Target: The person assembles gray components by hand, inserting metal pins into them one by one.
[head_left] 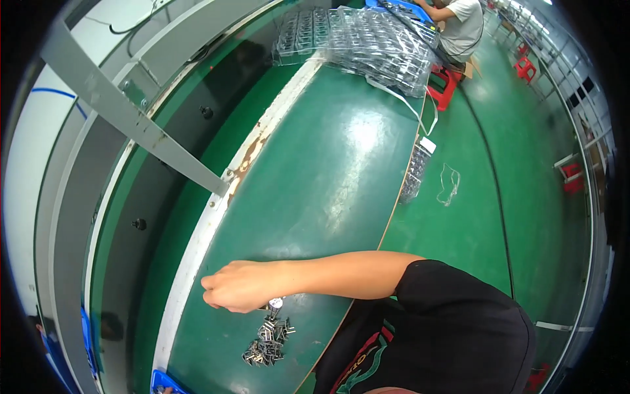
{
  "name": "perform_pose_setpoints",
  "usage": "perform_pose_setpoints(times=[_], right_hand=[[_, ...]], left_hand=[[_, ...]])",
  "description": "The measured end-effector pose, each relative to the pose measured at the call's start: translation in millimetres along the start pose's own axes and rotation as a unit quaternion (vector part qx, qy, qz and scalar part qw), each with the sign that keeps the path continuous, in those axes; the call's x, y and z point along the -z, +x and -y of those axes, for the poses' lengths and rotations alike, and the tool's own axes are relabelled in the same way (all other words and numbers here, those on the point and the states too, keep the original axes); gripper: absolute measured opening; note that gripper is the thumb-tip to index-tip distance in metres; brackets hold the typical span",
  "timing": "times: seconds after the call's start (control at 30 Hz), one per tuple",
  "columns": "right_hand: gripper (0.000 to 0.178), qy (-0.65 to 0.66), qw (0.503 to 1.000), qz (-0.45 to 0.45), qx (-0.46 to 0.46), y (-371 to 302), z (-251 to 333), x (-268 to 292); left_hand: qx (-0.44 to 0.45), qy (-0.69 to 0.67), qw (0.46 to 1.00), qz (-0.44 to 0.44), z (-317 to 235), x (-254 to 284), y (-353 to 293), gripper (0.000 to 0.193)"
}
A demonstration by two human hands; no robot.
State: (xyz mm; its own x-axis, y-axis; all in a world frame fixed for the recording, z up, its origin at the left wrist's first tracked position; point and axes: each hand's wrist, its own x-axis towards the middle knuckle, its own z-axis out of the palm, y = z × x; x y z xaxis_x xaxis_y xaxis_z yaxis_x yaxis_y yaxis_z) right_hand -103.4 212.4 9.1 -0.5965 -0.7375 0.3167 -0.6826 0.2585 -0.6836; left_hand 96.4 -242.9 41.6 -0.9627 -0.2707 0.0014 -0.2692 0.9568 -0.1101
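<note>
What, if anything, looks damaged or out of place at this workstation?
The white rail shows brown worn patches, suggesting chipped paint. A tangled pale cord lies loose on the green floor, like litter. Small metal parts lie heaped directly on the bench near the right hand; whether spilled or placed, I can't tell.

One hand (243,286) plainly seen, one heap of metal parts (268,343) — too many to count.
Far: one tray stack (377,43), one co-worker (462,29). Right: at least three red stools (447,93) — one clear bag (413,174).
</note>
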Motion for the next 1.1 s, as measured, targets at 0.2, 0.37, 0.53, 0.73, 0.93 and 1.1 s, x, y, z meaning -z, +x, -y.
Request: perform_pose_setpoints(times=[0.2,0.37,0.53,0.73,0.93,1.1], right_hand=[[0.009,0.022,1.0,0.0,-0.001,3,2,-10],[0.008,0.012,1.0,0.015,0.013,4,2,-15],[0.008,-0.044,0.999,0.014,0.026,4,-1,-17],[0.009,-0.043,0.998,-0.025,0.049,3,-1,-15],[0.01,0.018,0.995,-0.091,0.046,5,1,-17],[0.011,0.126,0.99,-0.063,0.013,9,9,-2]], left_hand=[[0.039,-0.061,0.997,0.035,-11,16,6,0.032],[0.042,-0.031,0.998,0.032,-20,19,5,0.023],[0.068,-0.02,0.997,-0.003,-31,16,-3,0.029],[0.051,-0.04,0.998,-0.014,-36,9,-7,0.034],[0.026,-0.092,0.972,-0.216,-80,27,-13,0.034],[0.039,-0.541,0.821,-0.177,-233,33,10,0.024]])
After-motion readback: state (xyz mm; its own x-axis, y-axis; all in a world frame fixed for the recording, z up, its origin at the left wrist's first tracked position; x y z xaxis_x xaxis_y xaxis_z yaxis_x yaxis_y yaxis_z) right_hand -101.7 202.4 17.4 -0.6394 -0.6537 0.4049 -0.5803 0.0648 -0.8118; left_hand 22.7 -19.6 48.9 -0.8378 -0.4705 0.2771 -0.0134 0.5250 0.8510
